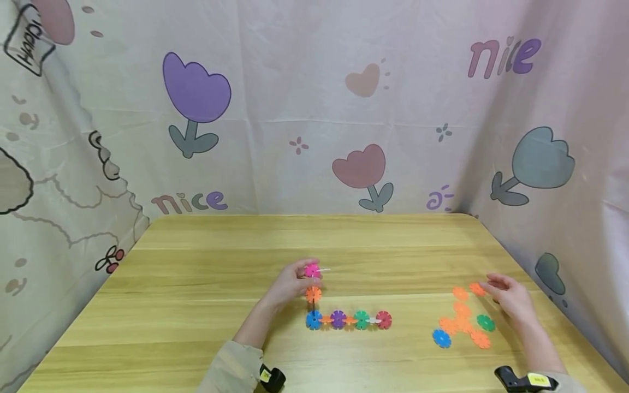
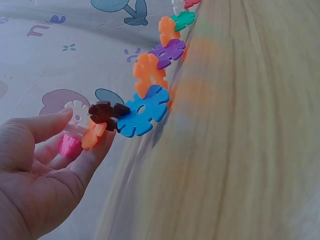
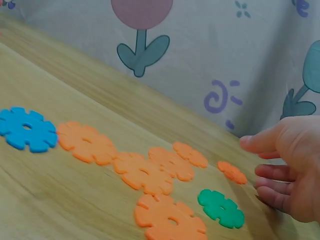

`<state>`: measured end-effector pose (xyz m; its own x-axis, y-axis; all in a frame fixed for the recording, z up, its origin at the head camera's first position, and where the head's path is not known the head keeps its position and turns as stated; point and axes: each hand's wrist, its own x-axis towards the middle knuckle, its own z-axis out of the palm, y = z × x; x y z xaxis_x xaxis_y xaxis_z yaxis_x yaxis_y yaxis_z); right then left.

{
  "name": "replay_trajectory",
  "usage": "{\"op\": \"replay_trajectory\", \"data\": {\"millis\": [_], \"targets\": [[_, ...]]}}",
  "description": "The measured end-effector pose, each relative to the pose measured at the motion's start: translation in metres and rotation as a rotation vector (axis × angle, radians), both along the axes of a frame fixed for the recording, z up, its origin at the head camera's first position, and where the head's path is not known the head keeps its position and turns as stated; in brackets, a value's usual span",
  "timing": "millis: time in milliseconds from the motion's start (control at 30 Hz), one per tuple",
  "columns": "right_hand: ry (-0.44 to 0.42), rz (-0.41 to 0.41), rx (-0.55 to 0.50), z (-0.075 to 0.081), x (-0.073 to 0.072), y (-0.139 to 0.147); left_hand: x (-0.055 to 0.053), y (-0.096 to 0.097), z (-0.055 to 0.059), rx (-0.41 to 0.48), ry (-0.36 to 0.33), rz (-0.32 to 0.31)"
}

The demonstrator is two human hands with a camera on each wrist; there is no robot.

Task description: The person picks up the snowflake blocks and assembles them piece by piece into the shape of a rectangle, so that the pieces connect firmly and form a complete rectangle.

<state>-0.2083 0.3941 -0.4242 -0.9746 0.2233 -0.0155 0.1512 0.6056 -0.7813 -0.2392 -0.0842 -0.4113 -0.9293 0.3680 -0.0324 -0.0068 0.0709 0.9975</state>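
Near the middle of the tabletop [image 1: 196, 245], a chain of notched plastic discs [image 1: 338, 320] forms an L, one leg pointing away to the far side and the other running right. The left hand [image 1: 290, 284] grasps the chain's far end, its thumb and fingers pinching around the pink disc [image 1: 312, 270] and a white disc [image 2: 77, 111] joined there. Nearer, an upper orange disc [image 1: 313, 295] and a dark brown disc [image 2: 107, 114] lead down to the blue corner disc [image 1: 313, 320]. From that corner the row continues right through a purple disc [image 1: 337, 313], a green link disc [image 1: 361, 320] and a red disc [image 1: 384, 320] at the end, with slim orange connectors [image 1: 326, 320] and a white connector [image 1: 372, 320] set edge-on between them. Whether the held leg touches the wood cannot be told. Well apart, toward the right edge, the right hand [image 1: 511, 297] is beside the farthest-right loose orange disc [image 1: 476, 289]; its fingers are released, loosely bent with a gap to the thumb, and grasp nothing. Five more orange discs [image 1: 480, 339] lie flat in a cluster to its left and nearer, some overlapping, with a loose green disc [image 1: 486, 322] on their right and a loose blue disc [image 1: 441, 338] at their near left. Both wrists carry black cameras [image 1: 523, 379], and a light sleeve [image 1: 231, 365] covers the left forearm. Behind the far edge hangs a pale curtain [image 1: 275, 82] printed with flowers and lettering.
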Motion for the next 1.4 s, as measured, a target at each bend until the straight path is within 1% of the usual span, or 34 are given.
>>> {"op": "replay_trajectory", "data": {"millis": [133,233,367,533,800,900,1000,1067,1233,1300,1400], "targets": [[-0.018,0.040,0.153,-0.003,-0.002,0.004,0.000,0.001,-0.004,-0.011,0.001,0.006],[-0.032,0.064,0.207,-0.004,-0.003,0.004,-0.001,0.001,-0.006,-0.023,0.001,0.012],[-0.033,0.083,0.238,-0.006,-0.005,0.002,-0.001,0.001,-0.008,-0.032,0.000,0.009],[-0.013,0.072,0.293,-0.007,-0.008,0.003,-0.001,0.001,-0.009,-0.020,0.000,0.001],[0.014,0.060,0.328,-0.006,-0.010,0.001,0.001,0.001,-0.006,-0.013,0.011,-0.002],[0.015,0.074,0.315,-0.004,-0.010,0.000,0.002,0.000,-0.004,-0.012,0.005,-0.002],[0.009,0.092,0.280,-0.002,-0.010,-0.002,0.002,0.000,-0.004,-0.007,0.003,-0.004],[-0.002,0.101,0.242,-0.001,-0.010,-0.004,0.001,0.000,-0.005,-0.001,0.003,-0.008],[-0.026,0.090,0.086,0.004,-0.011,-0.018,-0.001,0.000,-0.005,0.004,0.000,-0.015],[-0.018,0.087,0.037,0.007,-0.012,-0.026,-0.001,0.000,-0.005,0.004,0.004,-0.016],[0.009,0.102,0.004,0.013,-0.016,-0.040,-0.002,0.000,-0.006,0.005,0.013,-0.014]]}}
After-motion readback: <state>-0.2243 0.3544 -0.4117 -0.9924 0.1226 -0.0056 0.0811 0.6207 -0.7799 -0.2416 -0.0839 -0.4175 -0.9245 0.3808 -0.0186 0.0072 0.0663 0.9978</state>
